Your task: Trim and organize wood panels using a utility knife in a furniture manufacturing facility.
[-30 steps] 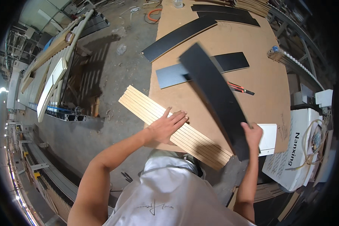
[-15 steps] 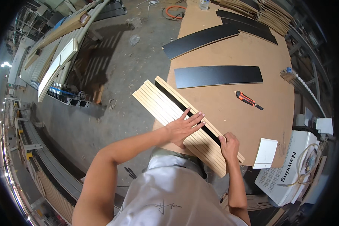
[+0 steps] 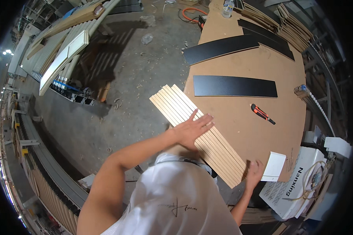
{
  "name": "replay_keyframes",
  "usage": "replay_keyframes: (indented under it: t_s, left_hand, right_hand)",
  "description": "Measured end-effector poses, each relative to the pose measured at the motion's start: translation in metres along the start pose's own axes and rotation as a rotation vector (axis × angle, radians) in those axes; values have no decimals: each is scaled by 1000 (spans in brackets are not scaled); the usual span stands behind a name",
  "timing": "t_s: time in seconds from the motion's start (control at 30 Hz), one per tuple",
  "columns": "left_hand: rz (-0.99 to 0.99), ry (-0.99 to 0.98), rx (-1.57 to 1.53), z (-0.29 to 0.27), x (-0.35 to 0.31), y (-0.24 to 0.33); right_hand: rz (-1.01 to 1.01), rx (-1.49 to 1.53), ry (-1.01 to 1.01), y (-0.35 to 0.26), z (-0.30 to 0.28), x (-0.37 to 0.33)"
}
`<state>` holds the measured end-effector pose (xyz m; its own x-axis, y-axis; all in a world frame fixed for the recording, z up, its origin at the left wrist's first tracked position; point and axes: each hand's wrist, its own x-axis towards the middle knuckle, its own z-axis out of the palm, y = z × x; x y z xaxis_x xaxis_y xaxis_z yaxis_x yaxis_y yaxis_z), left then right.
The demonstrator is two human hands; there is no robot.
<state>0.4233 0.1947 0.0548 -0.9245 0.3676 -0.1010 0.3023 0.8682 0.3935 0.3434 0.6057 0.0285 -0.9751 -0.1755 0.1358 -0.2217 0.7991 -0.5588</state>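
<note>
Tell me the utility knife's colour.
Orange-red and black: the utility knife shows best in the head view, lying on the brown tabletop.

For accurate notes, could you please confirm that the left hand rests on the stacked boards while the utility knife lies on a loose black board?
Not quite: the head view shows the utility knife lying on the brown tabletop, off the loose black boards; the left hand does rest on the stacked boards.

From your head, one wide fisheye camera looks down past your shirt [image 3: 164, 196] at the nearby tabletop [image 3: 239, 113].
</note>
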Motion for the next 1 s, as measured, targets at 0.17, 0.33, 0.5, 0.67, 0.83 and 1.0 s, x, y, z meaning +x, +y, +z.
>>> replay_keyframes:
  t_s: [0.17, 0.33, 0.5, 0.67, 0.83, 1.0]
  left_hand:
    - [-519, 400, -264, -27, -38, -80]
    - [-810, 504, -668, -9, -79, -158]
    - [-788, 531, -901, -4, -73, -161]
    - [-729, 551, -612, -6, -67, -161]
    - [-762, 508, -761, -7, -79, -176]
    - [-722, 518, -839, -9, -76, -178]
  right_hand:
    - [518, 164, 226, 75, -28, -61]
    - [939, 554, -4, 53, -16, -107]
    - [843, 585, 71, 21, 19, -106]
    - [785, 476, 269, -34, 20, -94]
    - [805, 419, 324, -28, 36, -93]
    - [855, 479, 404, -48, 37, -84]
